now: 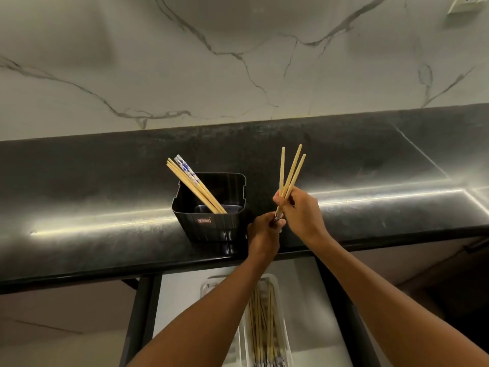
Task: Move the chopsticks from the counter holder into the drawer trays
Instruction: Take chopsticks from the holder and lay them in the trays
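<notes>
Holding: three pale wooden chopsticks (289, 172) fanned upward above the counter, just right of the holder.
Right hand (301, 211): fingers curled round the middle of the three sticks, gripping them.
Left hand (264, 231): fingers pinched round the patterned lower ends of the same sticks, just below the right hand.
Holder (211, 223): black, square-mouthed, standing near the counter's front edge; more chopsticks (194, 185) lean inside it toward its left rear corner, some plain wood, some white with blue pattern.
Drawer (312, 300): open below the counter, under the forearms.
Trays (275, 284): white, long, lying in the drawer; one holds a bundle of chopsticks (262, 327) laid lengthwise.
Counter (370, 165): dark, glossy stone.
Wall (238, 62): white marble with grey veins.
</notes>
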`<action>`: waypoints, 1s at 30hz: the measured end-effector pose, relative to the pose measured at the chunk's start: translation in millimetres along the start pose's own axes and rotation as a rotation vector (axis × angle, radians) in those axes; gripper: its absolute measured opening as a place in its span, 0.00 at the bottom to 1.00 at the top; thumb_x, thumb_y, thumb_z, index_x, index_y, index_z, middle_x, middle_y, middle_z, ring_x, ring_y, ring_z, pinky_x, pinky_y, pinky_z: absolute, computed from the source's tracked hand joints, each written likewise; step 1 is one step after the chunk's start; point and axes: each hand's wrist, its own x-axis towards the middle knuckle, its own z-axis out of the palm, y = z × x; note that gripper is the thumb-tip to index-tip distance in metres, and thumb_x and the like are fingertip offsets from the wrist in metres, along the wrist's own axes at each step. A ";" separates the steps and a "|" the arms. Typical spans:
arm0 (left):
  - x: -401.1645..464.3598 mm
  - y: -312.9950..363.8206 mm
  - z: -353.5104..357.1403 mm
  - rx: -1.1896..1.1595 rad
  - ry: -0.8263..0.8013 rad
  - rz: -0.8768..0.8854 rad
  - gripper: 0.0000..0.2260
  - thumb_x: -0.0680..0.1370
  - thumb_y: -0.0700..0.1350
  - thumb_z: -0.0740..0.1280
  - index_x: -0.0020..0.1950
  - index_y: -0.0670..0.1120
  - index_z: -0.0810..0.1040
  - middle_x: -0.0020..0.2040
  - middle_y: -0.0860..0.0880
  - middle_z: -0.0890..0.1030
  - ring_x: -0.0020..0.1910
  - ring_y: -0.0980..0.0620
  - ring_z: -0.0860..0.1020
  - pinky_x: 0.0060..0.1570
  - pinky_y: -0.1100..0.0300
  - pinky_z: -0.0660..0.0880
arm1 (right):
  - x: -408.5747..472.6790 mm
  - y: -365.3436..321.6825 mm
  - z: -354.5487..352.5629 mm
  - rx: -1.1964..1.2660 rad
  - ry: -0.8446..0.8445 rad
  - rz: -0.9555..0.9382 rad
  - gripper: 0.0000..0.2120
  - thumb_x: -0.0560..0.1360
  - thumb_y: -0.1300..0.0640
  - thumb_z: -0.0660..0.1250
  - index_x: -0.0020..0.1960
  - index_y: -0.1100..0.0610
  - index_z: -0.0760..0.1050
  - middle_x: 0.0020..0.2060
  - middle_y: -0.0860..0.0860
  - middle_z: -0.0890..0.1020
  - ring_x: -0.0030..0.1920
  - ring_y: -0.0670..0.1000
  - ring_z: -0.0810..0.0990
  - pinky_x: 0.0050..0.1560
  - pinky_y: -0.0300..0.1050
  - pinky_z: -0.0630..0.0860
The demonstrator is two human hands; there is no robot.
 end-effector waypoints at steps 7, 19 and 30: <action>-4.2 2.0 1.0 -0.085 0.005 0.047 0.07 0.76 0.49 0.62 0.43 0.53 0.80 0.40 0.46 0.82 0.43 0.43 0.81 0.50 0.46 0.77 | -4.0 -1.2 -0.9 -0.050 0.023 0.006 0.05 0.78 0.57 0.64 0.49 0.58 0.78 0.37 0.45 0.78 0.36 0.40 0.77 0.35 0.26 0.72; -36.2 -4.6 -26.5 0.212 -0.031 0.283 0.09 0.78 0.40 0.66 0.58 0.42 0.80 0.47 0.48 0.83 0.43 0.60 0.79 0.46 0.69 0.76 | -28.3 -15.5 -2.0 -0.090 0.008 0.080 0.07 0.77 0.56 0.66 0.50 0.59 0.78 0.39 0.50 0.80 0.38 0.46 0.79 0.38 0.31 0.73; -134.7 -62.4 -108.9 0.055 -0.257 -0.118 0.06 0.78 0.39 0.66 0.48 0.50 0.78 0.43 0.49 0.83 0.43 0.53 0.84 0.47 0.59 0.82 | -114.4 -47.5 49.5 -0.059 -0.482 0.224 0.03 0.76 0.56 0.67 0.46 0.54 0.73 0.36 0.47 0.78 0.35 0.43 0.79 0.34 0.33 0.75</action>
